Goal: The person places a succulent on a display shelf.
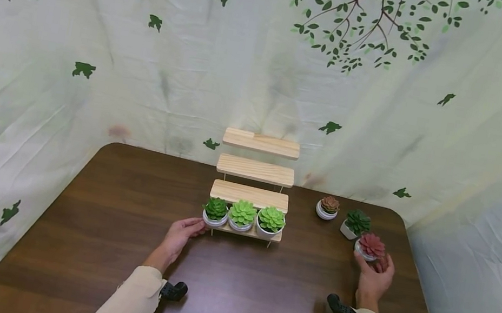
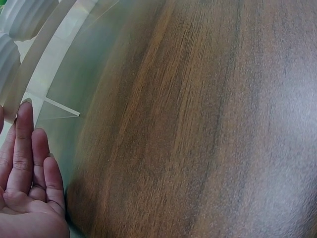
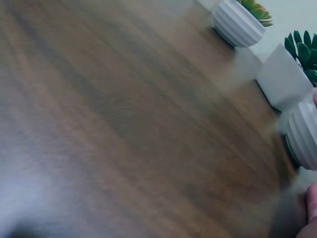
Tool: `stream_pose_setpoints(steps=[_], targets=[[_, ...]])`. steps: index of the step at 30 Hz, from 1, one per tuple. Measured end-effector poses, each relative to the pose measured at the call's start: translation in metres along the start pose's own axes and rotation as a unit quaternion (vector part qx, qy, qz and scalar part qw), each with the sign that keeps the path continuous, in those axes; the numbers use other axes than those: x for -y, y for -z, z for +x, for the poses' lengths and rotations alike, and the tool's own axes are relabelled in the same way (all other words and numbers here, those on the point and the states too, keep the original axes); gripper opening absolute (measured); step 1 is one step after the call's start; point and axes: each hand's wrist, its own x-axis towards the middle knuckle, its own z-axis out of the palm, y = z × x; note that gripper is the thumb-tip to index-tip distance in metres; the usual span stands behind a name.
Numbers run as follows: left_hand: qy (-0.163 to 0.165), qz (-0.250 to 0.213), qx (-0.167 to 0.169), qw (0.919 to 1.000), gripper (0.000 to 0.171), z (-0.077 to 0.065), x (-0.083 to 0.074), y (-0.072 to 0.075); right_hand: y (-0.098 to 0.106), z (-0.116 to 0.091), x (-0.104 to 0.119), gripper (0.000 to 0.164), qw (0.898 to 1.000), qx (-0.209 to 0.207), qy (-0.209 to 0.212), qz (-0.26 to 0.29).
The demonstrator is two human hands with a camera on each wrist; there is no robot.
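Sleeves [image 1: 127,298] forward; hands [image 1: 375,279] apart — at shelf [image 1: 250,194] and red succulent [image 1: 372,244].

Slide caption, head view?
Left hand at a wooden stand with three green potted plants on its lowest shelf; right hand at a red potted plant.

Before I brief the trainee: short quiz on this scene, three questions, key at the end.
1. How many plants stand on the rack?
2. True or false: the brown plant is nearer the rack than the red plant is.
3. Which plant is the right grip at?
A) the brown plant
B) the red plant
C) the middle one on the rack

Key:
1. Three, in a row on the lowest board.
2. True.
3. B.
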Motion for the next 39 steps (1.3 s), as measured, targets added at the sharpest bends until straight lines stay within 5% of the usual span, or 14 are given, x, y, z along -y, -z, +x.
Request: stream_pose_setpoints(steps=[12, 24, 39], targets=[[0.001, -0.004, -0.01, 0.9999, 0.031, 0.0, -0.001, -0.001, -0.011, 0.011, 0.009, 0.073, 1.0, 0.009, 0.002, 0.007], [-0.001, -0.005, -0.01, 0.9999, 0.031, 0.001, 0.0, -0.001, -0.006, 0.01, 0.008, 0.075, 0.999, 0.022, -0.016, -0.03], [-0.005, -0.003, -0.004, 1.0, 0.032, 0.0, -0.002, -0.002, -0.013, -0.014, 0.024, 0.065, 0.997, 0.072, 0.013, 0.03]])
